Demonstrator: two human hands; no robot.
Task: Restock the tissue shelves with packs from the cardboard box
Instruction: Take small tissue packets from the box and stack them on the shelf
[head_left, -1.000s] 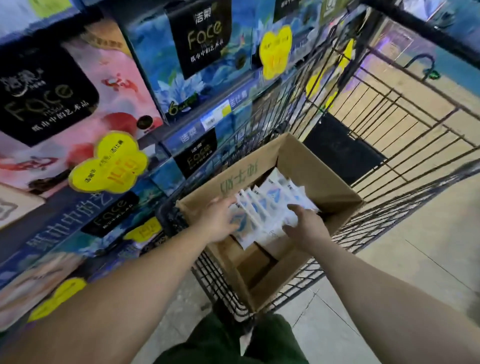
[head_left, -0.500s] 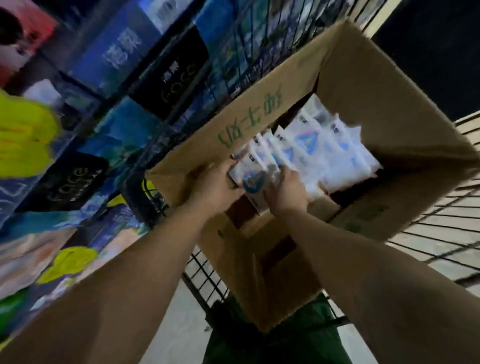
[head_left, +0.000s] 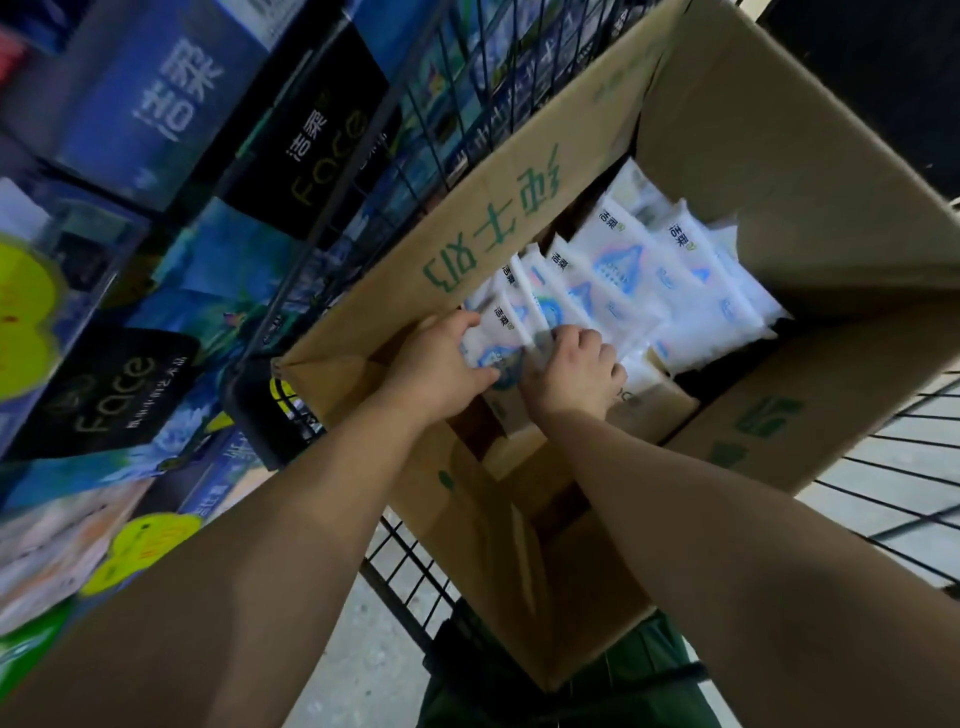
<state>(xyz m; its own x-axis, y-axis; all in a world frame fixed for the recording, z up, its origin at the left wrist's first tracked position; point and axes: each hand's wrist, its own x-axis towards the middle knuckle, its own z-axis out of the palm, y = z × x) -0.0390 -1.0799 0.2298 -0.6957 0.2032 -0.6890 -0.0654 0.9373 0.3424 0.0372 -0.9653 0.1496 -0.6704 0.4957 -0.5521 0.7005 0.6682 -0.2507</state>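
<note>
An open cardboard box (head_left: 519, 218) with green lettering stands in a wire cart. Inside it, several white tissue packs (head_left: 618, 280) with blue triangle prints stand leaning in a row. My left hand (head_left: 436, 364) grips the nearest pack (head_left: 496, 338) from its left side, thumb across its front. My right hand (head_left: 571, 369) curls its fingers over the same front packs from the right. Both forearms reach down into the box.
The black wire cart (head_left: 322, 291) holds the box and stands close against the shelves. Shelves on the left carry blue and black "Face" tissue boxes (head_left: 171, 88) and yellow price tags (head_left: 26, 312). Pale floor (head_left: 353, 649) shows below.
The camera has come closer to the box. Both hands have closed tighter on the front packs at the near end of the row; a second ago they were only reaching onto them.
</note>
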